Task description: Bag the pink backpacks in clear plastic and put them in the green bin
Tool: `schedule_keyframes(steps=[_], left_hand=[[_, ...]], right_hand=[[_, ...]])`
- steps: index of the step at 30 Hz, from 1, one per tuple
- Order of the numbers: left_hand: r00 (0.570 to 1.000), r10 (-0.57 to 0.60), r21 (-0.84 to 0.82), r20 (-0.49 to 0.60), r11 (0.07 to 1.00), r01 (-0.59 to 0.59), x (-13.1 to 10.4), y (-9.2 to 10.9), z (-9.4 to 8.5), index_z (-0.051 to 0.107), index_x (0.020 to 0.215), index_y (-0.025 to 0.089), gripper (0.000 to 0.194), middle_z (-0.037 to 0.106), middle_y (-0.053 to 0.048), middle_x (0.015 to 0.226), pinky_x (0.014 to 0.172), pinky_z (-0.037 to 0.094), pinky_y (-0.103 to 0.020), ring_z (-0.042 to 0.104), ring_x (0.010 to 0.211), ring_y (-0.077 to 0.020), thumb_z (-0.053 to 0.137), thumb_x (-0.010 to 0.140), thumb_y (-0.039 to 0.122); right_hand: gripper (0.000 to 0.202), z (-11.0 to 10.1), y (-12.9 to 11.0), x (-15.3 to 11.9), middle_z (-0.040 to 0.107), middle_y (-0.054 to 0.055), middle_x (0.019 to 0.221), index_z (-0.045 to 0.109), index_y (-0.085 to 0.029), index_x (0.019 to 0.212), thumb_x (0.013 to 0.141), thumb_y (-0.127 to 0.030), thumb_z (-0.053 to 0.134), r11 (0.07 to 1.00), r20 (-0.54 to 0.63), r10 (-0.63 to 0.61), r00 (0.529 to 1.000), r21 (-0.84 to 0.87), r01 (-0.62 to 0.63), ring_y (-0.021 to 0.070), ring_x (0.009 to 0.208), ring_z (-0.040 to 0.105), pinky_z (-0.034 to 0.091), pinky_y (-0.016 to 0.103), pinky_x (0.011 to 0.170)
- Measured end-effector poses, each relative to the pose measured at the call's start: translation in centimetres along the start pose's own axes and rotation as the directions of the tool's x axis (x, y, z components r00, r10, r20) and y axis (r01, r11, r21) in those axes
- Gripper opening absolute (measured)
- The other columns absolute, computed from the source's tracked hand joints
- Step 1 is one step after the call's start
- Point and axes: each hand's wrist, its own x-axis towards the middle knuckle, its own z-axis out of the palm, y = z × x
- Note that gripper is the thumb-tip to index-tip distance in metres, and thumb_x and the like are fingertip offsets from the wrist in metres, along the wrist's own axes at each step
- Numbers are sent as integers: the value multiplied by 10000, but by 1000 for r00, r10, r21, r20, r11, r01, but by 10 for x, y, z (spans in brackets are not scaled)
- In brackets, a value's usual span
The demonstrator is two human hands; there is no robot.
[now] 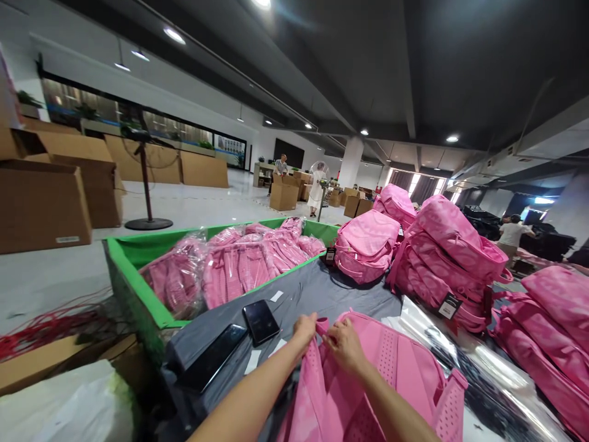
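Backpack [368, 374] between both hands' fingers [309, 324]

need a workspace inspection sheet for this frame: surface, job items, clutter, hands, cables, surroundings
surface: grey table, clear film at its right.
job's things: pink backpack, back panel up; top loop pinched by both hands.
clutter: two phones, paper slips, stacked pink backpacks.
grippers: left hand and right hand shut on the backpack.
cables: red cords on the floor at left.
surroundings: green bin of bagged backpacks, cardboard boxes, people far off.
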Motion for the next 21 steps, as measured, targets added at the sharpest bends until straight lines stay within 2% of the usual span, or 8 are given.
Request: schedule_keyframes(steps=[3, 6, 8, 10, 13, 15, 17, 21], left_hand=[[994, -104, -89, 8, 990, 105, 2, -13, -16, 608, 792, 154, 353, 592, 24, 706, 676, 510, -294, 592, 649, -135, 602, 987, 449], [991, -92, -229, 99, 967, 113, -6, -11, -28, 500, 623, 194, 499, 435, 48, 510, 564, 465, -296, 508, 493, -146, 570, 949, 566], [980, -15, -332, 198, 940, 81, -16, 5, -34, 447, 570, 221, 552, 411, 36, 474, 551, 480, -315, 506, 473, -163, 586, 880, 656], [952, 110, -423, 287, 906, 23, -27, 28, -42, 506, 602, 205, 537, 528, -8, 551, 616, 529, -325, 569, 552, -176, 660, 800, 680], [884, 309, -503, 351, 858, -100, -47, 66, -52, 656, 765, 157, 509, 665, -51, 747, 692, 542, -312, 611, 683, -177, 780, 691, 645], [843, 418, -522, 338, 829, -201, -61, 86, -57, 702, 834, 142, 547, 673, -31, 789, 672, 500, -269, 582, 698, -152, 846, 617, 622], [806, 504, -514, 311, 802, -303, -77, 99, -57, 717, 812, 129, 575, 646, -3, 748, 624, 425, -226, 527, 671, -121, 896, 546, 607], [738, 599, -454, 311, 776, -439, -101, 108, -50, 666, 634, 121, 607, 532, 32, 582, 544, 291, -218, 408, 576, -91, 907, 474, 655]], right_hand=[[206, 1, 6, -13, 664, 44, 888, 669, -188, 763, 964, -205, 626, 1000, 11, -25, 1000, 11, 25, 210, 942, 529, 382, 304, 836], [295, -6, 14, -16, 672, 51, 848, 669, -182, 728, 1001, -249, 579, 999, 15, -31, 999, 35, 30, 207, 887, 551, 398, 312, 818], [321, -15, 16, -9, 664, 44, 771, 719, -193, 819, 1037, -259, 494, 997, 5, -18, 1000, 69, 17, 202, 800, 567, 407, 320, 783], [234, -28, 14, 4, 672, 18, 756, 736, -231, 1088, 1015, -233, 513, 993, -27, -10, 1000, 114, 13, 197, 762, 583, 417, 315, 765], [579, -48, 7, 25, 704, 10, 986, 584, -290, 1387, 843, -120, 682, 978, -106, -34, 994, 201, 55, 190, 866, 610, 447, 303, 825], [603, -59, 2, 37, 653, 55, 1180, 590, -251, 1361, 791, -79, 684, 962, -177, -51, 983, 256, 96, 191, 991, 605, 463, 301, 885], [454, -68, 0, 41, 610, 86, 1254, 630, -201, 1252, 813, -82, 628, 944, -241, -65, 968, 301, 138, 196, 1100, 586, 469, 302, 936], [357, -71, 8, 18, 675, 24, 953, 629, -186, 1120, 789, -61, 589, 917, -256, -89, 963, 356, 180, 188, 909, 632, 512, 310, 855]])
